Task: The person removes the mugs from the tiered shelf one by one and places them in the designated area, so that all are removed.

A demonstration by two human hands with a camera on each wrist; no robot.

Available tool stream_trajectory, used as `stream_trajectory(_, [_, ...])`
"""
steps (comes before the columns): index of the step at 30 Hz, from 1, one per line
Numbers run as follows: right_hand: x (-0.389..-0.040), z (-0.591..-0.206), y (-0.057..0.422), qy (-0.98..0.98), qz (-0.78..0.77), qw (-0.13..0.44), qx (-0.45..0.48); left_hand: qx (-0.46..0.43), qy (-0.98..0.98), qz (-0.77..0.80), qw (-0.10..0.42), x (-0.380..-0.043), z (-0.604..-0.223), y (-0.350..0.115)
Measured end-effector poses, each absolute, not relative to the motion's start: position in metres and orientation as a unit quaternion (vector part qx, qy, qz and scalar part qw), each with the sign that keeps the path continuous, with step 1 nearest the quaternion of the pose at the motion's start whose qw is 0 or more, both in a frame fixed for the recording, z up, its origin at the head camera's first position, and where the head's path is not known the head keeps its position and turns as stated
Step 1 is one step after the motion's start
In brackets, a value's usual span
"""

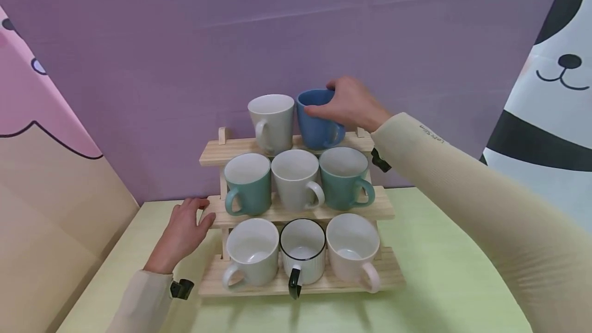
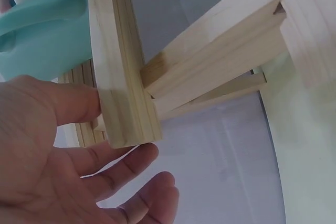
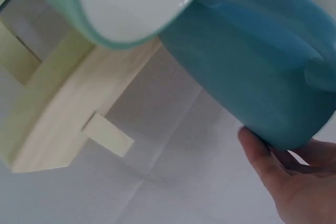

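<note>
My right hand [image 1: 350,104] grips a blue mug [image 1: 312,126] by its rim, thumb at the near side and fingers toward the back. The mug is on the top tier of a wooden rack [image 1: 211,154], its handle pointing right. In the right wrist view, fingertips [image 3: 257,148] press against the rim of the blue mug [image 3: 257,77]. At the rack's left side, my left hand [image 1: 182,233] holds the end of the middle shelf [image 2: 123,77], with the thumb on one face and fingers around the other.
A white mug [image 1: 277,127] stands left of the blue one. On the middle tier are two teal mugs [image 1: 252,191] [image 1: 341,184] flanking a white mug [image 1: 293,184]. Below sit a white mug [image 1: 254,258], a black-rimmed mug [image 1: 310,266] and a pale pink mug [image 1: 349,256]. A purple backdrop [image 1: 185,66] rises behind.
</note>
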State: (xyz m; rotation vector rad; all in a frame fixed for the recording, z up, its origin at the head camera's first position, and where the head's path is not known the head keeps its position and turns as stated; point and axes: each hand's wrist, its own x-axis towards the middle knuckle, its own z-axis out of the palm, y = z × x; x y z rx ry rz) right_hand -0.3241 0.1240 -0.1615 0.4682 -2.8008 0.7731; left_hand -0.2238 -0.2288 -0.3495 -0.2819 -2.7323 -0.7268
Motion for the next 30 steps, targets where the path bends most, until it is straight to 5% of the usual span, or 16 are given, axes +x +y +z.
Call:
stream_trajectory(11, [-0.294, -0.140, 0.166, -0.919, 0.305, 0.212, 0.130, -0.105, -0.949, -0.258, 0.147, -0.222, -0.348, -0.232])
stream_trajectory(21, [-0.278, -0.144, 0.242, -0.924, 0.311, 0.214, 0.053, -0.107, -0.947, -0.257, 0.160, -0.222, -0.351, -0.237])
stream_trajectory(30, [-0.295, -0.208, 0.282, -0.950, 0.253, 0.176, 0.049, -0.094, -0.949, -0.249, 0.167, -0.213, -0.349, -0.241])
